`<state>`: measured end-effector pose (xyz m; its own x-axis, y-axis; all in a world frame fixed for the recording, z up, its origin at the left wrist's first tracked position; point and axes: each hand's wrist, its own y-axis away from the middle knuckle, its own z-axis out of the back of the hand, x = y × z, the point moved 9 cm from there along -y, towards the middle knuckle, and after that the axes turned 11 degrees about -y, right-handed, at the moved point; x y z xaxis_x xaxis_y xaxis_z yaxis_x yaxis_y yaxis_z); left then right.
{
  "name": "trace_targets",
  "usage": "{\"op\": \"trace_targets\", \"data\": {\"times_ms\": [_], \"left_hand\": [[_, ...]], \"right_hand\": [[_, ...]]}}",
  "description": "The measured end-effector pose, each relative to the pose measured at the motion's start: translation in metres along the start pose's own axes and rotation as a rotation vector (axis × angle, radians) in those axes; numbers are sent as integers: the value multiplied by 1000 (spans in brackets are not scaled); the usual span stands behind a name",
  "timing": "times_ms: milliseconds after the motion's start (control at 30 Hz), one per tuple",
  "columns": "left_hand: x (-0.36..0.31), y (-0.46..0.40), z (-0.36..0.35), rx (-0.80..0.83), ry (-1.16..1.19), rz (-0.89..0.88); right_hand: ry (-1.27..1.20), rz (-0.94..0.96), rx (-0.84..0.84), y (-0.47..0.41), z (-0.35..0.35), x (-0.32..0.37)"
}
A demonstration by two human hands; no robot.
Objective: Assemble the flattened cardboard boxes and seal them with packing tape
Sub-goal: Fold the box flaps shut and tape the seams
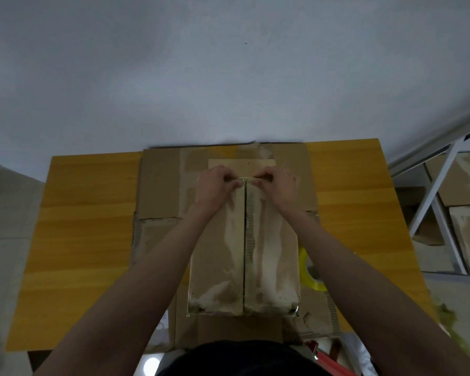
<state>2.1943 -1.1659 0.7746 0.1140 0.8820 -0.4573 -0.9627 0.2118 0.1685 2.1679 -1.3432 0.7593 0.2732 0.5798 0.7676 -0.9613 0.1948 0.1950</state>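
Two hands meet at the centre of the frame in the head view, the only view there is: the left hand [215,183] and the right hand [276,184] both have their fingers curled in a pinch on a narrow pale strip, apparently the end of the packing tape [244,179], stretched between them across the far end of the assembled box [243,251]. That box stands in the middle of the frame on flattened cardboard sheets [159,183] spread over a yellow wooden table [84,234], its two top flaps closed so that the centre seam [245,240] runs from the hands down toward the lower middle of the frame. A glossy film shows along the seam and at the near corners, so the seam looks already taped, though the dim light leaves that uncertain. The tape roll [311,270], yellowish, lies just beside the box's right wall, right of centre. The step in hand looks like finishing the far end of the seal; the next move likely calls for tearing or pressing the strip down over the far edge and smoothing it flat. More cardboard sits on a metal shelf [442,185] at the right edge. No brand, label or legible writing shows anywhere.
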Motion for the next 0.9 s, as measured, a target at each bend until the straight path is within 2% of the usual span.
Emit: {"op": "trace_targets", "data": {"times_ms": [100,267,333,467,733,900], "left_hand": [[-3,-11,-2,88,-14,24],[-31,-14,-14,185,2,-138],[-31,-13,-15,163,16,-129],[-31,-17,-15,150,0,-93],[-42,-20,5,148,-69,-175],[-30,-13,36,22,-58,-202]], "right_hand": [[-16,-40,-11,-4,-3,-2],[-65,-58,72,-12,4,-3],[-124,-69,55,-10,19,-8],[-313,-220,-84,20,42,-35],[-515,-287,-110,49,47,-31],[-613,-364,-85,50,47,-34]]}}
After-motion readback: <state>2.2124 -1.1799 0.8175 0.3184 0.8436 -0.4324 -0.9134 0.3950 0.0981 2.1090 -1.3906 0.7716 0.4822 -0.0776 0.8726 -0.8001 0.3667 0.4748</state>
